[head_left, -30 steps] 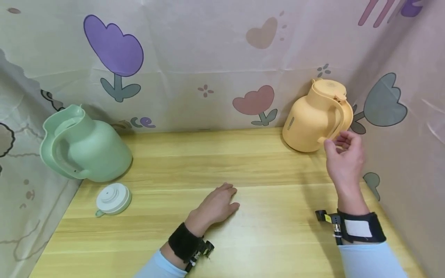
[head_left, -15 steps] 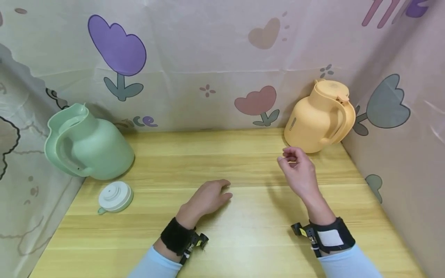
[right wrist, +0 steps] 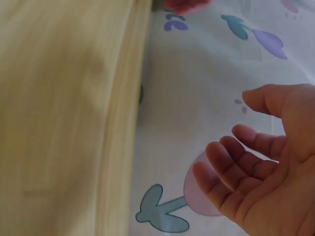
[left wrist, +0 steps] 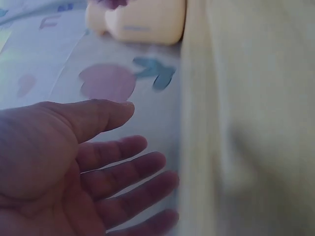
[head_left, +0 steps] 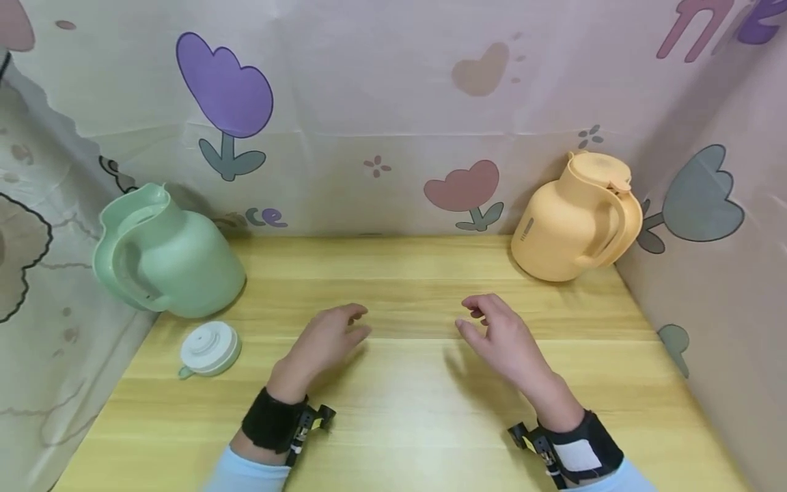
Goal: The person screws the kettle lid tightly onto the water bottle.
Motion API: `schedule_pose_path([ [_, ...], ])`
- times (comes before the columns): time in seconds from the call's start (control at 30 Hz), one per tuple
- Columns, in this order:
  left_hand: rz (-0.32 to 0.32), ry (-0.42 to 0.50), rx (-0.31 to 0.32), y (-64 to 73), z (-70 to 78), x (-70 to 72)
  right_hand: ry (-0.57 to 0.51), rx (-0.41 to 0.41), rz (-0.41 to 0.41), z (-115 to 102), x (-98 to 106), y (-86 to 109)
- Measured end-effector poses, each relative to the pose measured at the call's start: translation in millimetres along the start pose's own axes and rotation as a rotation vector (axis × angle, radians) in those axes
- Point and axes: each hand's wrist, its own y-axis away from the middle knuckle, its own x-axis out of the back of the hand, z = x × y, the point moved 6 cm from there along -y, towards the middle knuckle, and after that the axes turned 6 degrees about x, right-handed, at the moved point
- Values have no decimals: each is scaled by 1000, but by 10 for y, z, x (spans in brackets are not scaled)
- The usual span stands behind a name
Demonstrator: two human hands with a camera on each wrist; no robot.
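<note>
A green thermos jug [head_left: 190, 263] with an uncovered top stands at the back left of the table. In front of it lies a round white-and-green lid [head_left: 211, 348], its white side up. At the back right stands a yellow thermos jug [head_left: 572, 222] with its lid on and its handle to the right. My left hand [head_left: 322, 338] hovers over the table, right of the lid, holding nothing; the left wrist view shows its fingers spread. Facing it, my right hand [head_left: 504, 335] is also over the table with loosely bent fingers and nothing in them, in front and left of the yellow jug.
A light wooden table [head_left: 406, 424] lies under both hands. A printed fabric curtain [head_left: 344, 75] closes off the back and both sides, close behind the two jugs. Each wrist wears a black strap with a small camera.
My right hand has left the yellow jug's handle area and moved left and nearer. My left hand has shifted left. Both jugs and the lid keep their places on the table.
</note>
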Motion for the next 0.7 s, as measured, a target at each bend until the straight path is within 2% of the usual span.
schedule_pose_path([
  [0.13, 41, -38, 21, 19, -144, 299, 23, 40, -34, -41, -37, 64],
  [0.3, 120, -118, 12, 69, -308, 770, 6, 48, -87, -61, -95, 95],
  [0.4, 156, -113, 52, 160, -409, 1057, -7, 63, -115, -88, -133, 92],
  [0.5, 230, -97, 101, 290, -521, 1341, -14, 91, -128, -120, -171, 84],
  [0.57, 327, -96, 138, 395, -603, 1527, -17, 109, -135, -138, -199, 78],
  [0.6, 397, -94, 153, 450, -641, 1617, -18, 116, -139, -145, -212, 75],
  [0.67, 577, -75, 160, 555, -703, 1783, -19, 125, -143, -151, -235, 71],
  [0.7, 677, -61, 142, 607, -721, 1851, -19, 127, -145, -149, -243, 72],
])
